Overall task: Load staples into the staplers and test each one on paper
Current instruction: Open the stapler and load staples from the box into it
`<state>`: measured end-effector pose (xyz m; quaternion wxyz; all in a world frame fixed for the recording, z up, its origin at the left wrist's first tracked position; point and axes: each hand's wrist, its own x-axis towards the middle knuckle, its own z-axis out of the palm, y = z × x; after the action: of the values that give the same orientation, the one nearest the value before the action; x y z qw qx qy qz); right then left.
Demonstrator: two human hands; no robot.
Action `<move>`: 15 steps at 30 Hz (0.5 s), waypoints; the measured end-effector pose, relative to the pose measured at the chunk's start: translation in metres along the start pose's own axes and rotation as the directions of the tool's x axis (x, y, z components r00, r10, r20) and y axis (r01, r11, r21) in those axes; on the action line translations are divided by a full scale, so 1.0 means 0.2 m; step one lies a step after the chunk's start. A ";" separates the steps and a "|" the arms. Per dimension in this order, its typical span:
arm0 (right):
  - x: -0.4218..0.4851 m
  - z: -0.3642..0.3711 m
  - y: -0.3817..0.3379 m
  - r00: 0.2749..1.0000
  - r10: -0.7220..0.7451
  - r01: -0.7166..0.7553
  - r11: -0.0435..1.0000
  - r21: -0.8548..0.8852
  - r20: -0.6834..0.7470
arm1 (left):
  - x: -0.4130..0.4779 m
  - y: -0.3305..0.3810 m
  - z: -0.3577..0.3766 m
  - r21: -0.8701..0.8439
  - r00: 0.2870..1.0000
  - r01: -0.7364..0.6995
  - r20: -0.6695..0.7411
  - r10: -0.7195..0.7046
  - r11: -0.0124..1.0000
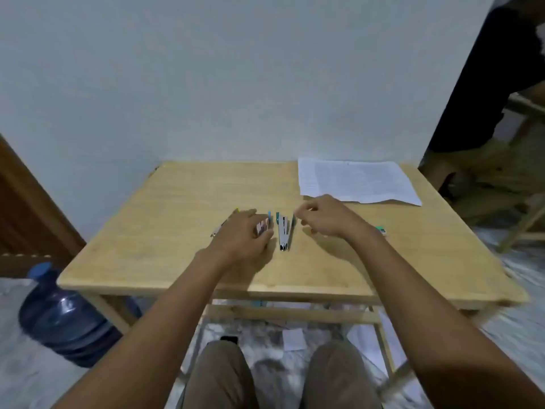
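A stapler point(284, 231) lay mid-table point(177, 202), between the left hand point(244, 234) and the right hand point(324, 216). Paper point(354, 181) lay behind, at the far right corner. A water jug point(65, 317) stood on the floor, left of the table.

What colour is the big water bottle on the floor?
The water bottle is see-through dark blue with a lighter blue cap; the head view shows it, lower left.
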<state>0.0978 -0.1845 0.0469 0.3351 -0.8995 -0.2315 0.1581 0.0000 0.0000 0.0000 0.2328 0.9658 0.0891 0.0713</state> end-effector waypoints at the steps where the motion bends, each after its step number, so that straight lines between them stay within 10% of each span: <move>1: -0.01 0.04 0.02 0.999 0.036 -0.036 0.999 0.020 -0.014 | -0.03 0.00 0.02 0.065 1.000 -0.012 -0.004 0.012 0.998; 15: 0.03 0.22 -0.05 0.943 0.182 -0.209 0.976 -0.069 -0.279 | -0.10 0.03 0.06 0.002 0.996 0.027 -0.081 -0.027 1.000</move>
<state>0.0793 -0.1509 0.0207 0.3021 -0.9464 -0.1006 0.0548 -0.0173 -0.0154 -0.0092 0.2285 0.9612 0.1114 0.1069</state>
